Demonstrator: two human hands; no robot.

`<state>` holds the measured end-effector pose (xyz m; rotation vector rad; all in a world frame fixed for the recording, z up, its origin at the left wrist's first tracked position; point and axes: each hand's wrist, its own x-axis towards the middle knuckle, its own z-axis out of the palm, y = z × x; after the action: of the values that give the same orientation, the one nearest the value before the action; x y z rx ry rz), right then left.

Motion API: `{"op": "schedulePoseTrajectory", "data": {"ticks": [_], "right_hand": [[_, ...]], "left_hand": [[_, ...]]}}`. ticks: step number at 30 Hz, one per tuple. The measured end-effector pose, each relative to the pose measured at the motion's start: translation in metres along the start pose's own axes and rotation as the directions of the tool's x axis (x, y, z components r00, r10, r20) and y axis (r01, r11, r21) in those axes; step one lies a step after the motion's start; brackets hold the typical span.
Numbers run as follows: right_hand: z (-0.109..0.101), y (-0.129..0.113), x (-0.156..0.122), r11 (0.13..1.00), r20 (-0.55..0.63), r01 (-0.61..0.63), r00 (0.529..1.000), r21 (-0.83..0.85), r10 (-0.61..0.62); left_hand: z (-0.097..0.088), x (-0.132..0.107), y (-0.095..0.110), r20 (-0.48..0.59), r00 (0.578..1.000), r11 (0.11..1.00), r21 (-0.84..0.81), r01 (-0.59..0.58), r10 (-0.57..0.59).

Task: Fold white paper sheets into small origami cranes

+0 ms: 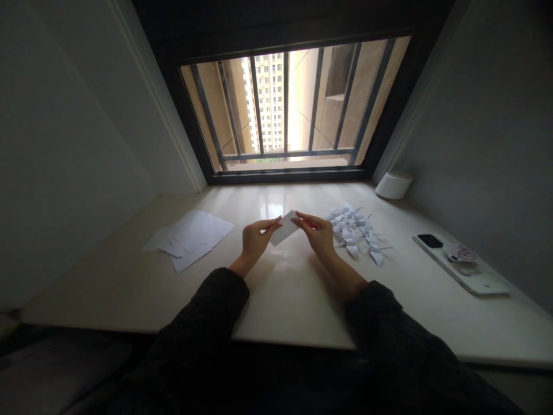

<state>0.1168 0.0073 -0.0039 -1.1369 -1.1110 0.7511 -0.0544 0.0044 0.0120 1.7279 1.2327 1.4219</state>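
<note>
Left hand (254,239): closed to a pinch, thumb and fingers gripping the left end of a white paper slip (285,228), wrist raised off the surface

Right hand (317,233): also closed to a pinch, fingertips gripping the right end of the same slip, with the hand angled inward

White paper slip: small, narrow and rectangular, held in the air between both hands, tilted with its right end higher, above the middle of the countertop

Sleeves: dark knitted sleeves (216,305) cover both forearms up to just short of the wrists, and the forearms reach in from the bottom of the view

Nearest to right hand: a loose heap of small folded paper pieces (352,230), white and pointed, lying on the countertop just beside it

Nearest to left hand: a few overlapping loose paper sheets (188,239), lying flat on the countertop, well apart from the hand

Surface: a glossy cream countertop (294,305) that reflects the window light

Far right: a white phone (458,264) lying face down, with a dark camera block and a round printed phone grip (460,252) on its back; a white cylinder (393,184) stands against the wall in the corner

Ahead: a barred window (294,106) looks out on a high-rise building (268,98)
</note>
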Motion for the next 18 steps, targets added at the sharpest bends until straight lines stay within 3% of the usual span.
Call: {"op": "schedulePoseTrajectory", "data": {"ticks": [5,8,12,18], "right_hand": [[0.0,-0.003,0.0,1.0,0.032,0.003,0.999,0.006,-0.003],[0.003,0.0,-0.001,0.994,0.162,-0.104,0.982,0.021,0.1],[0.009,0.005,-0.006,0.974,0.31,-0.225,0.924,-0.032,0.224],[0.016,0.006,-0.01,0.967,0.264,-0.253,0.933,0.003,0.243]], "left_hand": [[0.003,0.0,-0.006,-0.014,0.999,0.998,-0.047,0.041,-0.042],[0.007,0.0,-0.011,-0.065,0.993,0.985,-0.152,0.086,-0.096],[0.013,-0.001,-0.011,-0.123,0.98,0.958,-0.263,0.119,-0.155],[0.02,-0.005,-0.009,-0.118,0.982,0.955,-0.276,0.109,-0.146]]}}
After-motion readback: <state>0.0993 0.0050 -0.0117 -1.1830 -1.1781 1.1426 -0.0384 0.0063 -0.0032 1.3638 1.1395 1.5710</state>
